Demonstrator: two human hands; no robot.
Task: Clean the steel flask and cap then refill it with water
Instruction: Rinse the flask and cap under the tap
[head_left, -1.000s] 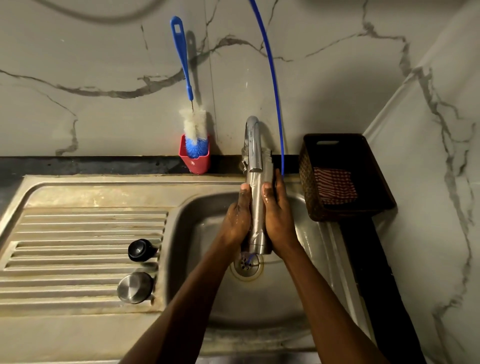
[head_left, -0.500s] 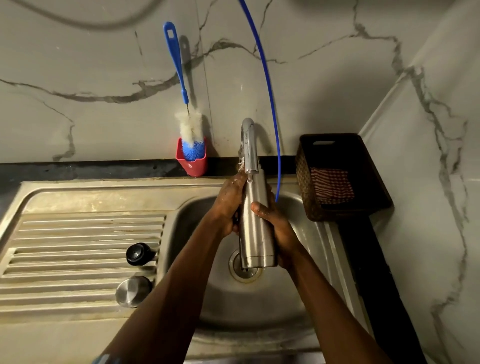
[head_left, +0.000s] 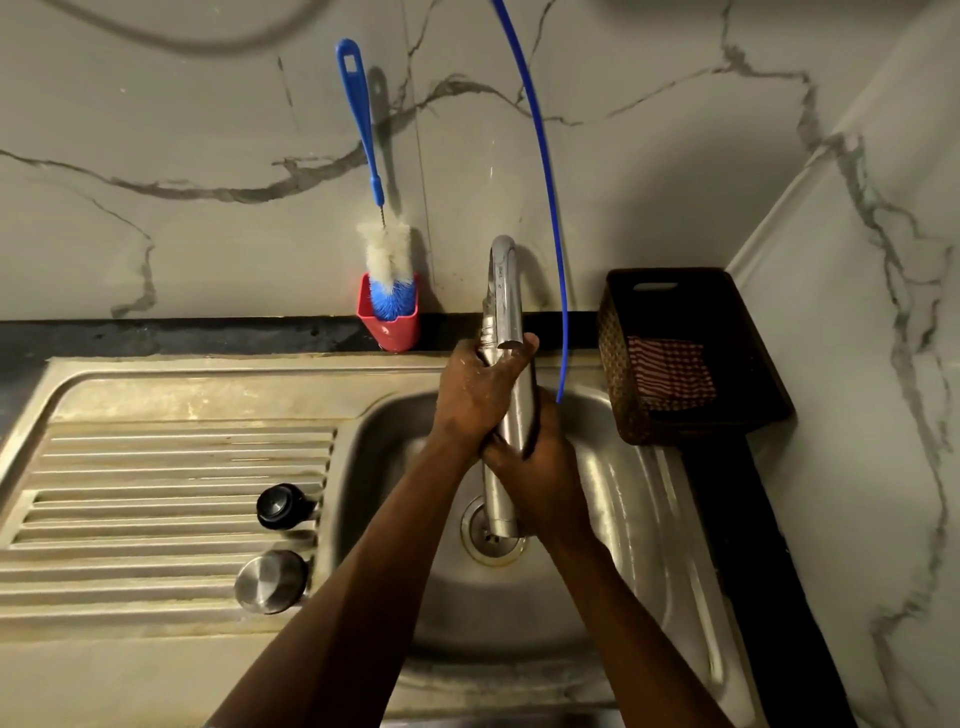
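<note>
At the centre of the frame, over the sink (head_left: 649, 519), the steel flask (head_left: 514, 415) stands upright beneath the tap (head_left: 504, 291). The left hand (head_left: 478, 389) grips its upper part; the right hand (head_left: 540, 467) wraps its lower body. Two caps (head_left: 270, 581) lie lower left on the drainboard.

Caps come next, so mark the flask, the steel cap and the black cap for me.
flask (head_left: 521, 410): head view, bare body between the hands.
steel cap (head_left: 270, 581): head view, flat top.
black cap (head_left: 279, 505): head view, top face.

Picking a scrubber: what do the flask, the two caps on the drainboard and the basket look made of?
Flask: brushed steel, dull sheen. Round cap: same brushed metal top. Other cap: glossy black, probably plastic. Basket: dark woven sides, wicker or moulded plastic; can't tell.
</note>
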